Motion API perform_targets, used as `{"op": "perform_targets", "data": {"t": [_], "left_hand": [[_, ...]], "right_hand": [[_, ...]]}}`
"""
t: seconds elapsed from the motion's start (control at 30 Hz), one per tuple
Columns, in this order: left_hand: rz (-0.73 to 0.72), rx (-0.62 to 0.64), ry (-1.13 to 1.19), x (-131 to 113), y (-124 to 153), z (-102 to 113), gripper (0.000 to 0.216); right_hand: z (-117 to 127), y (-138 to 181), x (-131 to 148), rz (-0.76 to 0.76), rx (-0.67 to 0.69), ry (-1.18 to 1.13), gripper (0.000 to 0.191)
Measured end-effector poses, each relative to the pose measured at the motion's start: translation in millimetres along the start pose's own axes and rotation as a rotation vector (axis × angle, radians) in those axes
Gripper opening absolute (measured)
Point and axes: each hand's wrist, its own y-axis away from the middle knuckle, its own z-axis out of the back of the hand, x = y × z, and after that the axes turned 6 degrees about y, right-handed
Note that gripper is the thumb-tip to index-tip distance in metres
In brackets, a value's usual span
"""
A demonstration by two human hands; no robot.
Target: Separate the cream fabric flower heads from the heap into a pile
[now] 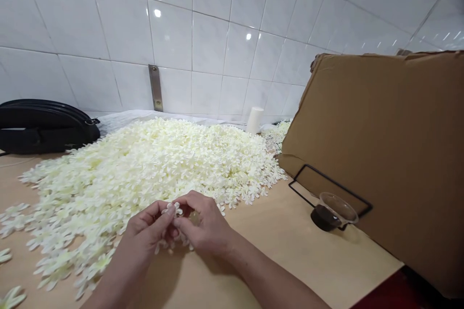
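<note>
A small white artificial flower (174, 208) is pinched between the thumb and finger of my left hand (150, 224). My right hand (205, 224) meets it there, thumb and fingers closed at the lower edge of the petals; whatever that hand grips is hidden. More petals hang below both hands, partly covered by the fingers. Right behind the hands rises a large heap of pale yellow-white artificial flowers (155, 159), spilling toward the left.
A black zip bag (47, 128) lies at the left by the tiled wall. On the right leans a cardboard sheet (377, 140). Before it are a black wire frame (337, 184) and a clear cup of dark contents (328, 217). A white cone-shaped spool (254, 120) stands behind the heap.
</note>
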Motion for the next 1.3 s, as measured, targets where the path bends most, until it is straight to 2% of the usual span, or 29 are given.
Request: {"op": "perform_targets", "data": {"t": [0.23, 0.43, 0.7, 0.77, 0.93, 1.07, 1.17, 1.3], "left_hand": [[-0.094, -0.020, -0.127, -0.3, 0.4, 1.9, 0.033], [-0.112, -0.083, -0.145, 0.3, 2.9, -0.2, 0.037], [-0.097, -0.104, -0.135, 4.8, -0.6, 3.9, 0.035], [-0.074, -0.096, -0.142, 6.9, -1.5, 5.9, 0.034], [-0.042, -0.075, -0.129, 7.5, -1.8, 5.2, 0.033], [0.026, -0.045, 0.046, 4.1, -1.3, -0.4, 0.033], [0.046, 0.070, 0.134, 2.6, -0.2, -2.1, 0.030], [0.016, 0.091, 0.184, 2.9, 0.9, 0.1, 0.029]], "right_hand": [[4.0, 0.4, 10.6, 0.021, 0.001, -0.077, 0.017], [-0.2, -0.4, 16.4, -0.106, -0.076, -0.146, 0.019], [-12.3, -2.0, 16.7, -0.255, -0.015, -0.425, 0.019], [-13.1, -2.3, 17.8, -0.260, -0.025, -0.451, 0.018], [-12.0, -1.8, 21.2, -0.211, -0.117, -0.341, 0.015], [-13.3, -0.6, 17.5, -0.274, -0.047, -0.507, 0.014], [-13.4, 0.5, 13.2, -0.353, -0.084, -0.627, 0.013], [-9.9, -0.3, 11.4, -0.382, -0.068, -0.666, 0.018]]}}
